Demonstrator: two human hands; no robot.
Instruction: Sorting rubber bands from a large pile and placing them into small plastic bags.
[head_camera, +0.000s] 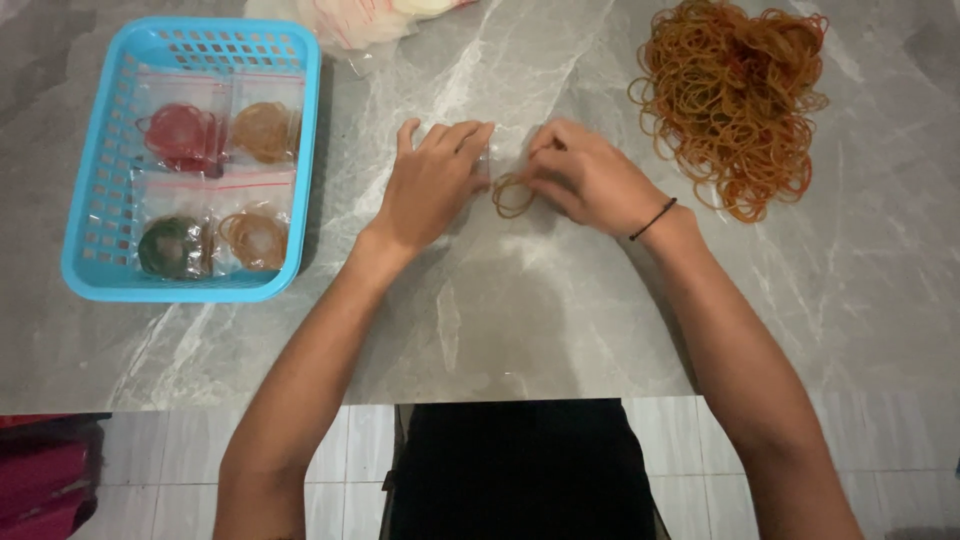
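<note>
A small bundle of rubber bands (512, 194) lies on the grey table (560, 300) between both hands. The right hand (590, 178) pinches it; the left hand (435, 180) presses flat on a clear bag (492, 152) just beside.

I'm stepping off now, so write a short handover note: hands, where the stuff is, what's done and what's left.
Left hand: flat on a small clear bag on the table.
Right hand: fingers pinching a small bunch of tan rubber bands at the bag's edge.
Done: four filled bags lie in the blue basket, two reddish, one green, two tan among them.
Left: the big loose pile of rubber bands at the far right; more bags lie at the top edge.
</note>
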